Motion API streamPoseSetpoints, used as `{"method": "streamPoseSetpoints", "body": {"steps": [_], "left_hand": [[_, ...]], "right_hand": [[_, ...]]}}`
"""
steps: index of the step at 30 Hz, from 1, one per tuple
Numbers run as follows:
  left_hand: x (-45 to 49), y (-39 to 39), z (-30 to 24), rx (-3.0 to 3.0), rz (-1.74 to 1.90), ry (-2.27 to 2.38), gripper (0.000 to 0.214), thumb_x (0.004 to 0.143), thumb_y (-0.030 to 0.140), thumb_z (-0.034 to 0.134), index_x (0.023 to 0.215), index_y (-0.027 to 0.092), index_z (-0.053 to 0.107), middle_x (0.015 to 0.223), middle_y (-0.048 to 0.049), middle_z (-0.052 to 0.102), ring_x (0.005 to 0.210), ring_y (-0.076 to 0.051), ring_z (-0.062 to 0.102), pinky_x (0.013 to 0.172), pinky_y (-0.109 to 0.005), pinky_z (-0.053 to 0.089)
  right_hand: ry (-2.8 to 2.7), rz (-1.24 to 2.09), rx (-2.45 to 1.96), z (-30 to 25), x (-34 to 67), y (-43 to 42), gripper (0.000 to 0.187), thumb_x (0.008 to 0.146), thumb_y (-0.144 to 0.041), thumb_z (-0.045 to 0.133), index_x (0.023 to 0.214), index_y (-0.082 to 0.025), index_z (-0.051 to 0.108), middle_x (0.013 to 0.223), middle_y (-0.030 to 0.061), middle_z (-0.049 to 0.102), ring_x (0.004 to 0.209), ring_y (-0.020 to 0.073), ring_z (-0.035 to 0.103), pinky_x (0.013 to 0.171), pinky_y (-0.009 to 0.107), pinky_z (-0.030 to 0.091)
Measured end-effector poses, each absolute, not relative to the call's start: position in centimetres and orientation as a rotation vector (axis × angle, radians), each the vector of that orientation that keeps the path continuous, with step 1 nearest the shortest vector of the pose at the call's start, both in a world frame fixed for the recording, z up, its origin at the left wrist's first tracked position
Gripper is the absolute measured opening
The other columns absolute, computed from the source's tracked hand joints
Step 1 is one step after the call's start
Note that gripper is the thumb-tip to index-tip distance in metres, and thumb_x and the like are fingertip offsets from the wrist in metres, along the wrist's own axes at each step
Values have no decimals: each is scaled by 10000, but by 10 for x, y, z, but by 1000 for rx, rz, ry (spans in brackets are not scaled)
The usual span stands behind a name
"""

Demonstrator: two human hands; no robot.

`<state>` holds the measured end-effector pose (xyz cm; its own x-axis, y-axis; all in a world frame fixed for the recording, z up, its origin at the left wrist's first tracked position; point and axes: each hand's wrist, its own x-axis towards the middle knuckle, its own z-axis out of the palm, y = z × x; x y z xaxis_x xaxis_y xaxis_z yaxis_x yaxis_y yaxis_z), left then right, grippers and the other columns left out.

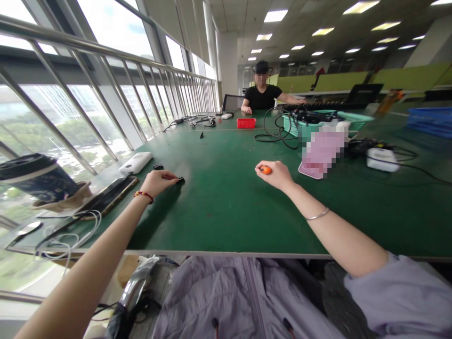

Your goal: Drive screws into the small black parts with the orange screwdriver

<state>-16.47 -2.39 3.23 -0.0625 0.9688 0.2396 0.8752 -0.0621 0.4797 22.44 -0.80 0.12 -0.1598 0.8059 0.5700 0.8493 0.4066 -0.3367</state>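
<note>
My left hand (157, 182) is low over the left side of the green table (219, 207), its thumb and fingers pinched on a small black block (181, 180). A second small black piece (158, 166) lies just behind that hand. To the right, my right hand (278, 175) is curled closed around an orange object with a dark patch (265, 170). Only its rounded orange end shows, and the rest is hidden in my fist. The two hands are well apart.
At left are a white device (136, 163), a phone (113, 197), white cables (79, 240) and a lidded cup (38, 176). Farther off are a red tray (246, 123), a cable-filled green basket (294, 128) and a pink item (314, 157). A person (262, 96) sits opposite.
</note>
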Motion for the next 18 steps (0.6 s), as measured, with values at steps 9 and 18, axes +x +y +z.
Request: {"method": "streamPoseSetpoints", "body": {"steps": [9, 18], "left_hand": [[-161, -19, 34, 1911, 812, 1969, 335, 533, 485, 687, 688, 191, 725, 702, -30, 714, 715, -195, 640, 680, -252, 500], [-146, -6, 35, 1958, 742, 2021, 300, 538, 472, 673, 643, 194, 709, 641, -23, 697, 685, -201, 630, 652, -273, 491]], "right_hand": [[-1981, -74, -1397, 2, 223, -9, 206, 764, -402, 526, 773, -275, 687, 756, -12, 707, 666, 169, 630, 540, 245, 383], [-2007, -53, -1383, 4, 221, -11, 195, 769, -392, 530, 772, -274, 685, 753, -16, 709, 682, 169, 635, 563, 248, 397]]}}
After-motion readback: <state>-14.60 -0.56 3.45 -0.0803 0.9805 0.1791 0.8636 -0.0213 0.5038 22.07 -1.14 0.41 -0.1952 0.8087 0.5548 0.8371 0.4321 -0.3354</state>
